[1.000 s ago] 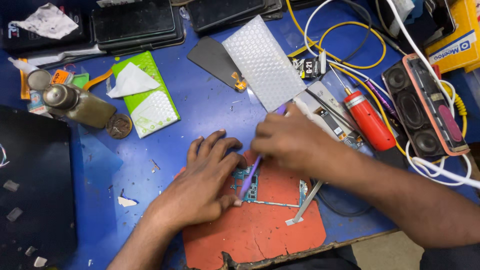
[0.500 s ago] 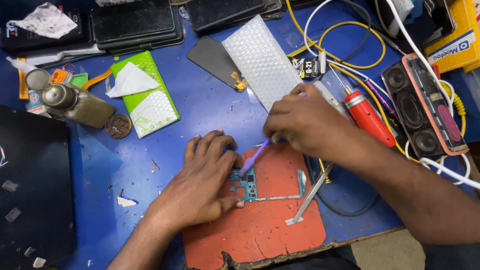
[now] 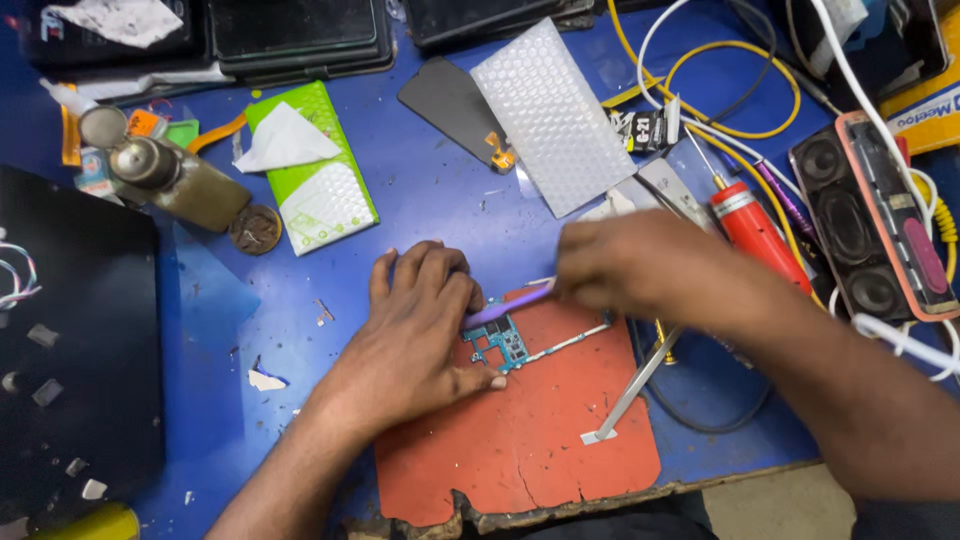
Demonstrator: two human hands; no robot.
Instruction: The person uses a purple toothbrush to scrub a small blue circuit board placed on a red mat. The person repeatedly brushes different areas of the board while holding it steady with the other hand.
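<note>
Since half a second ago the right hand [image 3: 640,272] has slid toward the left hand, blurred with motion, and the thin purple plastic prying tool [image 3: 508,306] in its fingers now lies nearly flat instead of slanting upward. Those fingers are closed narrowly on the tool's handle end, and its tip reaches just beside the left hand's [image 3: 420,335] fingertips. The left hand lies flat, fingers spread a little and pressed down on the small teal circuit board [image 3: 500,345], the thumb stretched along the board's lower edge; it grips nothing. The board sits on the upper left part of a worn, cracked orange-red rubber mat [image 3: 530,440], which lies on the blue desk [image 3: 300,300] close to the front edge. A pair of slim metal tweezers [image 3: 630,400] lies slanted across the mat's right side. The desk is crowded: a red-handled screwdriver [image 3: 755,225], a black and pink speaker [image 3: 870,230] and yellow and white cables [image 3: 700,60] to the right, a sheet of white bubble wrap [image 3: 550,115] and a green phone case [image 3: 315,165] behind, a brass-coloured bottle [image 3: 165,180] and a black tray [image 3: 70,340] to the left. Open blue surface remains only between the left wrist and the tray.
</note>
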